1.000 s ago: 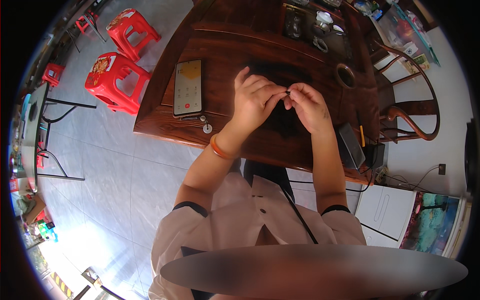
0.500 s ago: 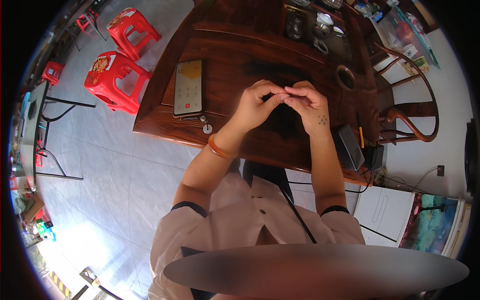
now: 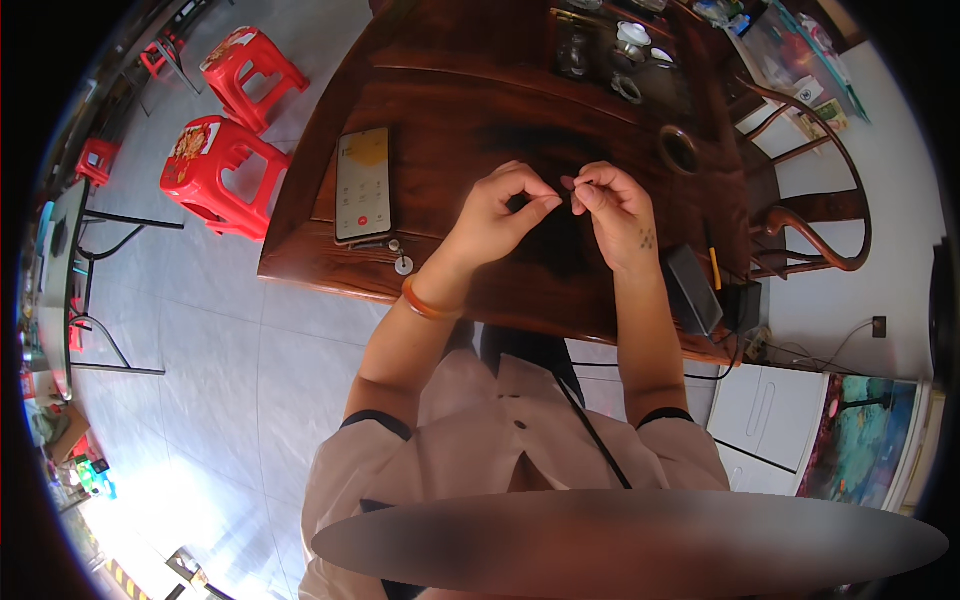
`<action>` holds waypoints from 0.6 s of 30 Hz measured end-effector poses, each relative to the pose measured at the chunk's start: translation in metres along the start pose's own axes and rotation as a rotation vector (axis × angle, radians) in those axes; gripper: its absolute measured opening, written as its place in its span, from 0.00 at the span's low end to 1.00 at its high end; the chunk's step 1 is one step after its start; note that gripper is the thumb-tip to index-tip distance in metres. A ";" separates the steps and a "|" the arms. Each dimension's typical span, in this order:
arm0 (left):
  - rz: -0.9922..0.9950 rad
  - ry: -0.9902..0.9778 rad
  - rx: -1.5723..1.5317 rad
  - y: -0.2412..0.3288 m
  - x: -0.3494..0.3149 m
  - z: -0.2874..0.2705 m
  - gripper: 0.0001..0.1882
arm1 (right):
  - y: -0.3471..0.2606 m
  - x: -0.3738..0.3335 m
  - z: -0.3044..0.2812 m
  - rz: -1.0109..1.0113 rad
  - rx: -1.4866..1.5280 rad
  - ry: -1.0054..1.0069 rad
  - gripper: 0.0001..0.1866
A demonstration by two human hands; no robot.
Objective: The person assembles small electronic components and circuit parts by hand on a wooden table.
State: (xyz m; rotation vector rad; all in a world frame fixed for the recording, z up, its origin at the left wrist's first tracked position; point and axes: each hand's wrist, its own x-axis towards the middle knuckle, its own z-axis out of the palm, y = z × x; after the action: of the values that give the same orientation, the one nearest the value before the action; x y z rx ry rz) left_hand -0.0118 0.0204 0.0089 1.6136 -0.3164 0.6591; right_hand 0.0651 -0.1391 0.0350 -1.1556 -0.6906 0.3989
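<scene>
Both hands are raised over a dark brown wooden table [image 3: 440, 180], their fingertips a small gap apart. My left hand [image 3: 500, 215], with an orange bangle on its wrist, has thumb and forefinger drawn together in a pinch. Anything between those tips is too small to make out. In my right hand [image 3: 617, 212], thumb and fingers are closed on a small dark reddish piece [image 3: 567, 183], which sticks out toward the left hand. Its kind cannot be told. Left of the hands lies a phone [image 3: 364, 188] with its screen lit, and by its lower edge a round silvery tag [image 3: 403, 265].
A dark flat box-like device [image 3: 692, 290] lies beside my right forearm, near a yellow stick [image 3: 715, 268]. Far right on the table are a tea tray with a white lidded cup [image 3: 632, 38] and a round inset [image 3: 679, 150]. Red stools [image 3: 222, 175] and a wooden chair [image 3: 815, 220] flank the table.
My hands, whose fingertips were touching, have drawn slightly apart. The small reddish piece now shows at the right fingertips. The whole view has shifted a little.
</scene>
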 end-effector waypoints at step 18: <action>-0.407 -0.062 -0.561 0.010 0.000 0.005 0.07 | 0.003 0.000 0.002 -0.104 -0.232 -0.050 0.06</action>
State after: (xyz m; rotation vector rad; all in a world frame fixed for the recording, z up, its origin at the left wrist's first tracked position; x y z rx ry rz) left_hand -0.0159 0.0138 0.0172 1.1097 -0.1849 0.1800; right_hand 0.0645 -0.1364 0.0324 -1.3252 -0.8540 0.2649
